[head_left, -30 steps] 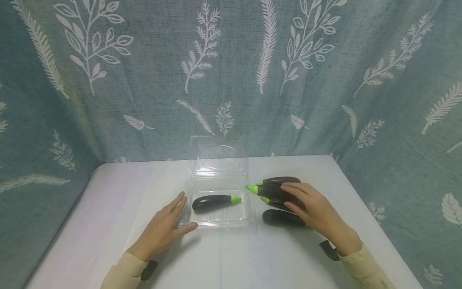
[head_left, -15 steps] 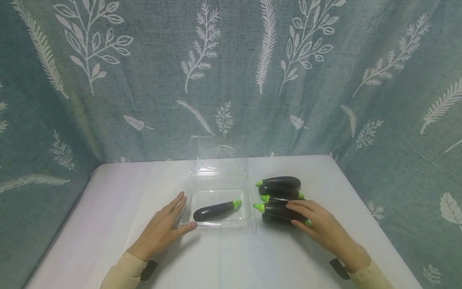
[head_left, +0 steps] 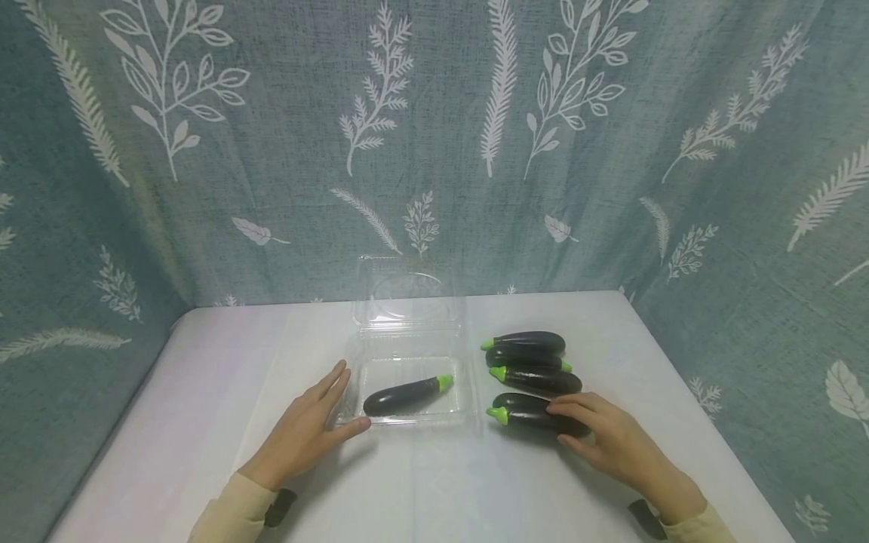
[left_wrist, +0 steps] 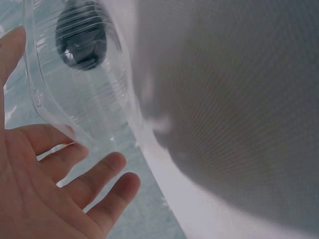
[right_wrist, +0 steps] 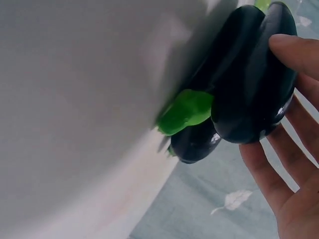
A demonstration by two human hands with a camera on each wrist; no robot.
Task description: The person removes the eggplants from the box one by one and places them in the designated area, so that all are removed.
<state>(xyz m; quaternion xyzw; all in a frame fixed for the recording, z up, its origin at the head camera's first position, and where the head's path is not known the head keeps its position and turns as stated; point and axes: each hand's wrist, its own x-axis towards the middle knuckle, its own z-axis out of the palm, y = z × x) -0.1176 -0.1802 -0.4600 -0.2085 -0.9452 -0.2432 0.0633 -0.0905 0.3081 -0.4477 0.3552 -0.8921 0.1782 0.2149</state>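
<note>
My right hand (head_left: 611, 445) pinches a dark eggplant (head_left: 532, 417) with a green stem by its thicker end, thumb on one side and fingers on the other. Another eggplant (head_left: 511, 399) lies right behind it, partly covered. In the right wrist view the held eggplant (right_wrist: 249, 94) overlaps one whose green stem (right_wrist: 187, 112) sticks out. A clear plastic clamshell box (head_left: 468, 381) stands with its lid up, and one eggplant (head_left: 403, 397) lies slantwise inside. Beside the box's left wall my left hand (head_left: 308, 426) rests with fingers spread, fingertips at the wall.
Behind the right hand, eggplants (head_left: 543, 381) lie in a row, stems pointing different ways. The transparent lid (head_left: 410, 290) leans back toward the patterned curtain (head_left: 292, 188) along the rear of the white table (head_left: 271, 332). Curtain also hangs at both sides.
My right hand has carried its eggplant from over the back of the row to the front. The eggplant in the box has rolled toward the near wall and slants more. The left hand stays put.
</note>
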